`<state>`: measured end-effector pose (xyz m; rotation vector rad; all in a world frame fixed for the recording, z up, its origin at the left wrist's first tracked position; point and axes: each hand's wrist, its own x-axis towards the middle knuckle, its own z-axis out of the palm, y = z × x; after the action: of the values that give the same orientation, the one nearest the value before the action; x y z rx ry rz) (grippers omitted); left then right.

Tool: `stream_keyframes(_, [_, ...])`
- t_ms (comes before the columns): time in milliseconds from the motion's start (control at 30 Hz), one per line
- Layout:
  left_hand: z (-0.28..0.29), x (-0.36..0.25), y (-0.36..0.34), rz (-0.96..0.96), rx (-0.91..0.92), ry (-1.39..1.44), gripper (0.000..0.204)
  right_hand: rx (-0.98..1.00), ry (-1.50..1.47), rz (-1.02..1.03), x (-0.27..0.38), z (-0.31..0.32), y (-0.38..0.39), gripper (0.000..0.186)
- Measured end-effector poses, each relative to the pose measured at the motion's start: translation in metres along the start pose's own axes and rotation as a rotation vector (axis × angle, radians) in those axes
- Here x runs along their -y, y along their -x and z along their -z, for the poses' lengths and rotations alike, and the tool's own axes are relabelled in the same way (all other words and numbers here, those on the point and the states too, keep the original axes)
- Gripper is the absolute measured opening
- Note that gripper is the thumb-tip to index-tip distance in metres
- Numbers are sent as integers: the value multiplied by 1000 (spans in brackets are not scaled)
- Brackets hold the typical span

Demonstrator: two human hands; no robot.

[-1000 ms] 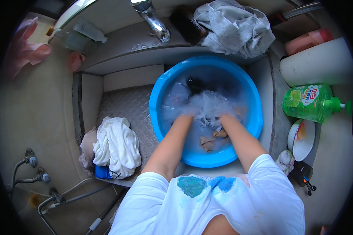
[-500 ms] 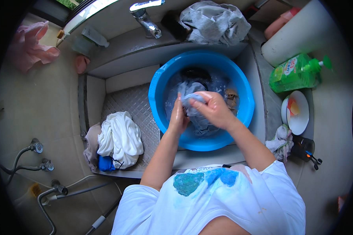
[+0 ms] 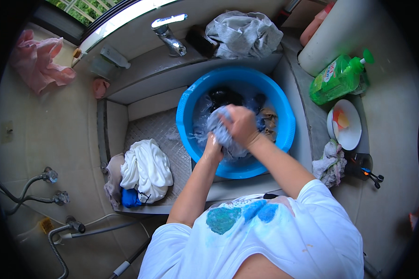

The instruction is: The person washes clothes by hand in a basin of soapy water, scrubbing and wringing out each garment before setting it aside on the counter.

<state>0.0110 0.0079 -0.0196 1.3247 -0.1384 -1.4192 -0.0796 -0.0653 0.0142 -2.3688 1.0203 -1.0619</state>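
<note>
A blue basin [image 3: 286, 116] of cloudy water stands in the sink [image 3: 137, 104], holding soaked dark cloth [image 3: 226, 97] and tan cloth [image 3: 268, 120]. My right hand [image 3: 243, 124] is closed on a wet grey-blue cloth [image 3: 217, 123], lifted at the middle of the basin. My left hand [image 3: 213, 149] grips the same cloth from below, slightly left of my right, its fingers partly hidden. A pile of white clothes [image 3: 146, 169], with beige and blue pieces, lies left of the basin.
Behind are a faucet [image 3: 170, 39] and grey garment [image 3: 242, 35]. To the right are a green pump bottle [image 3: 330, 81], white bowl [image 3: 351, 132], rag [image 3: 329, 165] and dark cup [image 3: 361, 167]. Pink cloth [image 3: 42, 63] is upper left, metal valves [image 3: 60, 197] lower left.
My hands have come up from under the water with the grey-blue cloth gripped between them; since half a second ago they moved slightly within the basin. The view has shifted.
</note>
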Motion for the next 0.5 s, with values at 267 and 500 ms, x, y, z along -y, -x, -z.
stream_keyframes(267, [33, -47, -18, -318, -137, -770, 56, 282, 295, -631, -90, 28, 18, 33])
stream_keyframes(500, [-19, -4, -27, -351, -3, -1772, 88, 572, 247, -395, -57, -4, 30, 49])
